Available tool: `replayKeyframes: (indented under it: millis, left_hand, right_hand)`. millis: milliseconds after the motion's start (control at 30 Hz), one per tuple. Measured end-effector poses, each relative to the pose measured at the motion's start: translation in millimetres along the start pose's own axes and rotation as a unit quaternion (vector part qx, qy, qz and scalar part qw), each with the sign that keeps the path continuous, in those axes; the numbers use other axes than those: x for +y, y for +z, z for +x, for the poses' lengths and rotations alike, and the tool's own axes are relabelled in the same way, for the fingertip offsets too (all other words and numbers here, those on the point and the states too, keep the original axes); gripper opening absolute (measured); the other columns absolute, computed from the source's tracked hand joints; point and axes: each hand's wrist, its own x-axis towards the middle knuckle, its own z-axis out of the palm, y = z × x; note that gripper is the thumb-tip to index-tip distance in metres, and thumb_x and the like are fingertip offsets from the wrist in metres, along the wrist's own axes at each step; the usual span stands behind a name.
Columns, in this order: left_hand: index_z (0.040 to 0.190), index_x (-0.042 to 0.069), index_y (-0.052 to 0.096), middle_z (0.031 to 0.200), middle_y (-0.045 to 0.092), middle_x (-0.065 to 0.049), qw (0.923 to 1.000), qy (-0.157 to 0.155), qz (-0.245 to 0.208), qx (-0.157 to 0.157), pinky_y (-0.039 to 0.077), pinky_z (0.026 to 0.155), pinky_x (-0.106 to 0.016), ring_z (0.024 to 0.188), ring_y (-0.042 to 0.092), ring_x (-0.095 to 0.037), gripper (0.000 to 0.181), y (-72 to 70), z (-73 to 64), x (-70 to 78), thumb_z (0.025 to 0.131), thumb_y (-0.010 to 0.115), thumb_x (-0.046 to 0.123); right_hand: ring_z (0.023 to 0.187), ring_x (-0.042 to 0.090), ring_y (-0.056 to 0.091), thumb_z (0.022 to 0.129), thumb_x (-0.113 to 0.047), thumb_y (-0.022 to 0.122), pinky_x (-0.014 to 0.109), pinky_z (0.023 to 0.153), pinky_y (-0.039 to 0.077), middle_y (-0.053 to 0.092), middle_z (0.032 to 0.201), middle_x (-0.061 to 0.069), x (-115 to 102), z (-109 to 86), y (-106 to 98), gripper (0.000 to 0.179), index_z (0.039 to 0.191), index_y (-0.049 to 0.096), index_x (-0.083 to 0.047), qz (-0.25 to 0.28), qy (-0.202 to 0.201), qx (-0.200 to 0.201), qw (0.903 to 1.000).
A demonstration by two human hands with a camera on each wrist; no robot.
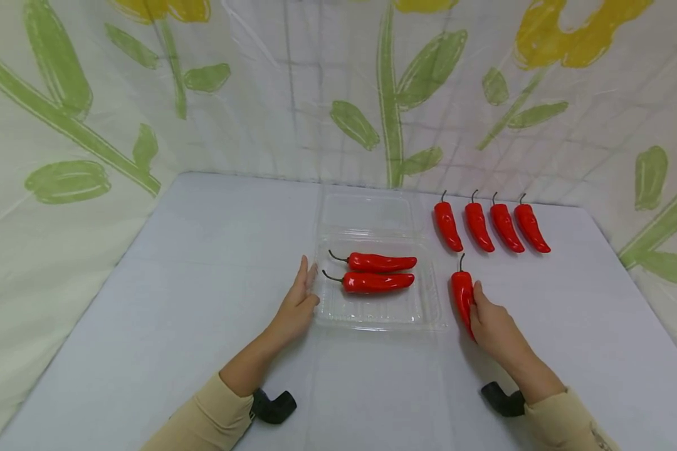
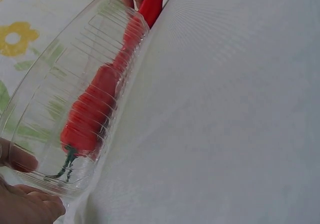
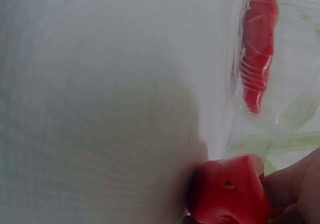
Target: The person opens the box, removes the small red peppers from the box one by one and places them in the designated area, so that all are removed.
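Note:
A clear plastic clamshell box (image 1: 383, 313) stands on the white table with its lid (image 1: 367, 213) folded back. Two red chili peppers (image 1: 379, 282) lie side by side in it, stems to the left. My left hand (image 1: 296, 313) is at the box's left wall, thumb and fingers spread along it; the left wrist view shows a finger (image 2: 22, 160) through the plastic. To the right of the box, my right hand (image 1: 493, 322) holds another red chili pepper (image 1: 462, 294) between thumb and fingers, stem pointing away from me. Its blunt red end (image 3: 227, 189) shows close in the right wrist view.
Several red chili peppers (image 1: 476, 227) lie in a row at the back right of the table, stems toward the back. A pale curtain (image 1: 248, 125) with painted yellow flowers and green leaves hangs behind the table. Black curved pieces (image 1: 276, 407) sit near both wrists.

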Motion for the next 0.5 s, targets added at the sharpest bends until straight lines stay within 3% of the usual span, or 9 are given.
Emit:
replayKeyframes:
  millis: [333,500]
  left_hand:
    - [0.150,0.009,-0.007,0.156,0.013,-0.011,1.0000,-0.004,0.000,0.001,0.002,0.115,-0.050,0.145,0.001,-0.024,0.075,0.2,-1.1,2.1,0.087,0.031,-0.003]
    - [0.150,0.008,-0.007,0.156,0.014,-0.012,1.0000,0.000,-0.002,0.000,0.002,0.116,-0.050,0.145,0.001,-0.024,0.075,-0.3,-1.1,2.2,0.087,0.032,-0.004]
  right_hand:
    - [0.096,0.032,0.048,0.097,-0.019,0.038,0.031,0.072,0.050,0.037,0.137,0.034,0.7,-1.6,-4.0,0.064,0.144,0.008,0.011,0.030,0.009,-0.016,0.9994]
    - [0.098,0.033,0.049,0.096,-0.024,0.042,0.034,0.073,0.053,0.039,0.136,0.034,-0.3,-3.5,-8.8,0.070,0.145,0.005,0.010,0.026,0.009,-0.028,0.9992]
